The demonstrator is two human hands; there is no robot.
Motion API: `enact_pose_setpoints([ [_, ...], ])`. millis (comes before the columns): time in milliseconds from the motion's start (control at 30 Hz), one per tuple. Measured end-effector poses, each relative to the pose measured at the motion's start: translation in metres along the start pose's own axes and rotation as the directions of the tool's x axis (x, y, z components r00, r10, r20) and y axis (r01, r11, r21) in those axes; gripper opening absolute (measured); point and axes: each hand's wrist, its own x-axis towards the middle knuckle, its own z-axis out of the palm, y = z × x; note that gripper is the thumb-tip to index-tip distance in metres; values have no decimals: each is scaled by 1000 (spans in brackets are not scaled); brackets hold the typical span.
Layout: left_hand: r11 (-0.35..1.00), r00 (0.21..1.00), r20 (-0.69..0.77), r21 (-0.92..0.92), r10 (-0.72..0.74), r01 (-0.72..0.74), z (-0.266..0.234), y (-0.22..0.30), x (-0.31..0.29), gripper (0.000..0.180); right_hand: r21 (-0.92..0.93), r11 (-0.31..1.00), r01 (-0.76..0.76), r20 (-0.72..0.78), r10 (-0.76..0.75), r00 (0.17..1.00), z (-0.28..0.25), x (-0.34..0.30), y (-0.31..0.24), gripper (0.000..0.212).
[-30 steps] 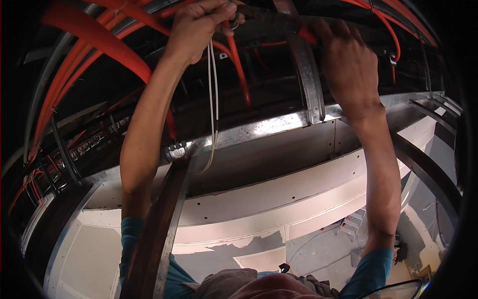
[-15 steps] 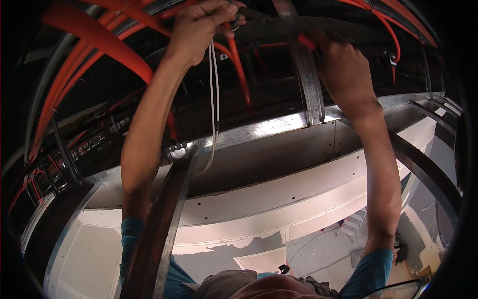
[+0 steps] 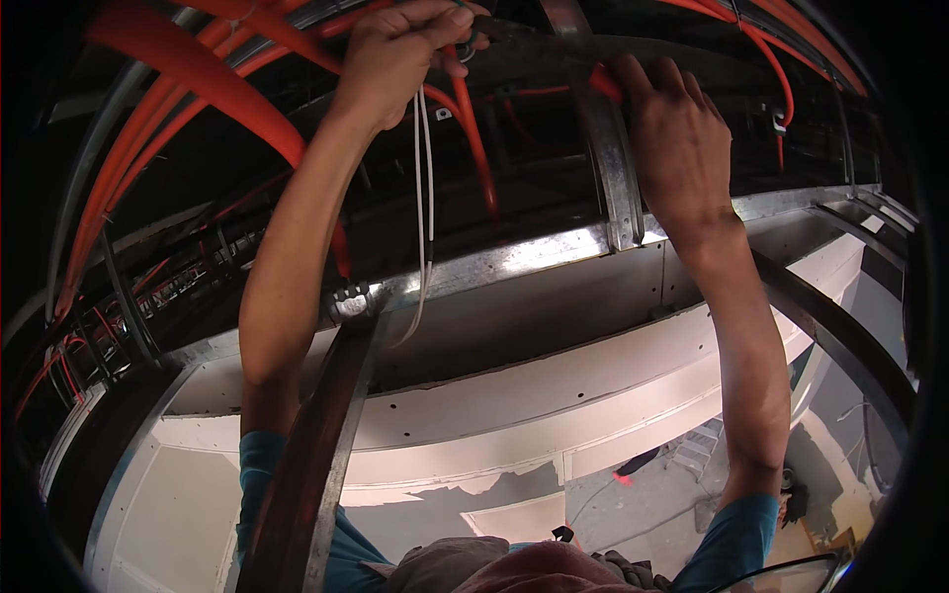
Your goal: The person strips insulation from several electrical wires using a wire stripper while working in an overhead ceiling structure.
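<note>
My left hand (image 3: 395, 59) is raised at the top, fingers pinched around a thin green wire end (image 3: 458, 5) beside an orange conduit (image 3: 474, 148). Two thin white cables (image 3: 425, 188) hang in a loop below that hand. To the right, my right hand (image 3: 684, 148) is closed on a red-handled tool (image 3: 606, 83). A dark length, apparently the tool's front part, reaches from the red handle toward my left fingers. Shadow hides its tip, so its exact kind cannot be made out.
A metal ceiling channel (image 3: 534, 252) crosses below my hands, and an upright metal strip (image 3: 618, 178) stands between them. Orange conduits (image 3: 208, 89) bunch at upper left. A dark metal stud (image 3: 316, 465) runs beside my left arm. Far below are a floor (image 3: 613, 514) and a ladder (image 3: 697, 450).
My right hand has shifted slightly left and its fingers show more clearly around the red handle. My left hand stays put. A dark shape with red has appeared on the floor near the ladder.
</note>
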Motion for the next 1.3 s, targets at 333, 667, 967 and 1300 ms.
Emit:
enact_pose_setpoints([
  [333, 996, 992, -80, -9, -92, 92, 7, 8, -4, 22, 84, 995, -45, 132, 34, 991, -1, 1, 2, 25],
  [667, 998, 995, -77, -31, -63, 61, 9, 8, -4, 25, 460, 876, -149, 266, 24, 964, 4, 2, 12, 27],
  [967, 990, 997, -18, -121, -74, 71, 4, 5, -3, 26, 410, 905, -111, 245, 8, 970, -8, 3, 8, 25],
  [1300, 993, 998, 13, -96, -64, 65, 0, 4, -2, 24, 261, 962, -76, 190, 26, 981, -4, 5, 10, 31],
])
